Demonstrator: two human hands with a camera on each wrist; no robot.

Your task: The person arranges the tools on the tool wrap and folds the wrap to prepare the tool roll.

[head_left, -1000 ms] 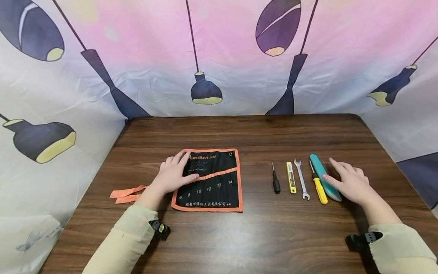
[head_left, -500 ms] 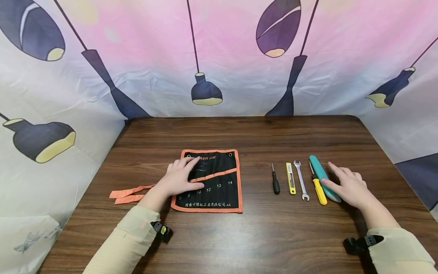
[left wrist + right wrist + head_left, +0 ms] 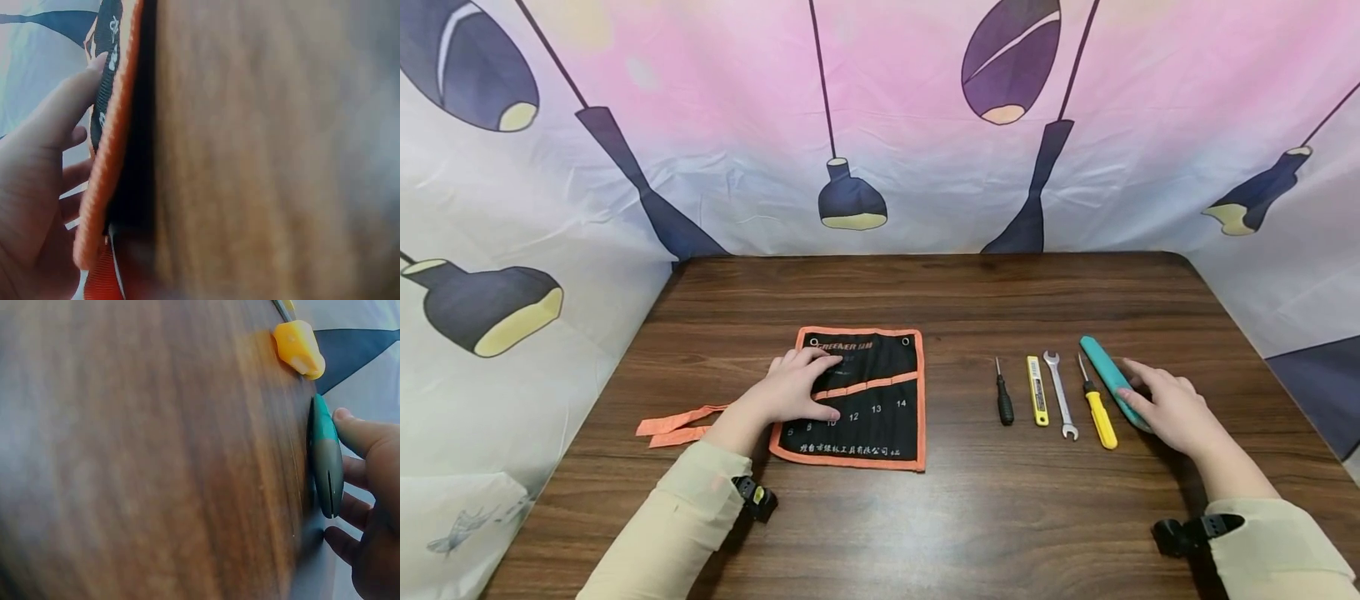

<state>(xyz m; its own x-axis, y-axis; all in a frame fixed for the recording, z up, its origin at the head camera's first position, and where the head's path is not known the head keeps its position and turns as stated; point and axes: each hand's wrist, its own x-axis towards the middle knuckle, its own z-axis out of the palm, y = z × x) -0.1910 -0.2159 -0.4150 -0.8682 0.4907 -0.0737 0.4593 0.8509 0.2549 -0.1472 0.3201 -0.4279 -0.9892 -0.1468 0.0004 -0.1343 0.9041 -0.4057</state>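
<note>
My left hand (image 3: 790, 390) rests on the left part of a black tool pouch (image 3: 876, 425) with orange edging, which lies flat on the table. In the left wrist view its thumb touches the pouch's face near the orange edge (image 3: 109, 156). My right hand (image 3: 1171, 410) is at a long teal-and-grey tool (image 3: 1108, 375), with the thumb against its side. Seen from the right wrist, the tool's grey end has a slot (image 3: 329, 481), and the other fingers are loosely bent beyond it. Beside it lies a yellow-handled screwdriver (image 3: 1100, 417).
To the left of that screwdriver lie an open-ended wrench (image 3: 1060, 396), a narrow yellow item with a printed label (image 3: 1037, 392) and a small black screwdriver (image 3: 1004, 400). Orange ribbons (image 3: 681, 425) trail left of the pouch. A printed cloth (image 3: 910, 192) hangs behind the wooden table (image 3: 962, 517).
My left hand has moved right and slightly nearer over the pouch, whose lower part has shifted slightly left. The teal tool has slid a little right, away from the yellow-handled screwdriver.
</note>
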